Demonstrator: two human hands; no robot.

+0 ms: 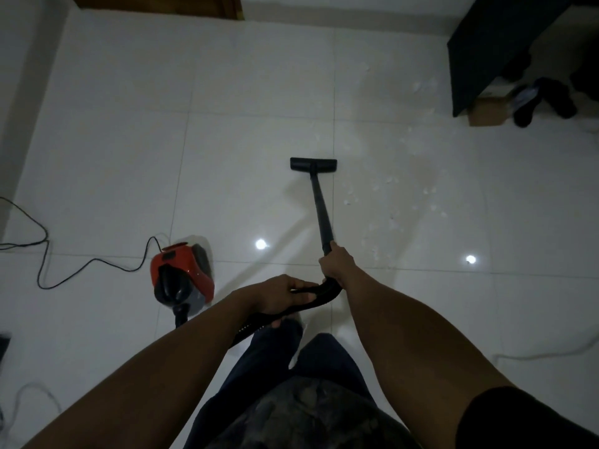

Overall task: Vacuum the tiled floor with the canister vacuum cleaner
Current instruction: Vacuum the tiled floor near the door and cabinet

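**Q:** Where does the vacuuming stand?

**A:** The view looks down from the person's head, and the work appears to be mid-stroke. The floor head (313, 164) sits flat on the pale tiled floor (227, 108), out in front of the person. The black wand (321, 209) runs back from it to the hands.

**Q:** How are the hands placed?

**A:** The right hand (335, 265) has its grip wrapped round the wand's near end. The left hand (285, 294) is farther back from the floor head. Its grip is closed over the curved handle (324, 293) where the hose (259, 322) begins. Neither grip looks loose.

**Q:** And the machine itself?

**A:** The red canister vacuum cleaner (181, 273) stands on the floor well back from the floor head and to its left, near the person's legs. Its power cord (81, 267) trails away farther left.

**Q:** What is left to clean?

**A:** White paper scraps (393, 202) lie scattered to the right of the floor head. Some are near it, and others are farther off toward a dark piece of furniture (486, 43) and a cardboard box (486, 111). The tiles left of the floor head show no scraps, though the light is dim.

**Q:** So what does the next move call for?

**A:** Probably swinging the floor head rightward into the scraps, flat to the tile, with both grips firm. The hose also needs enough slack that the canister isn't tugged over.
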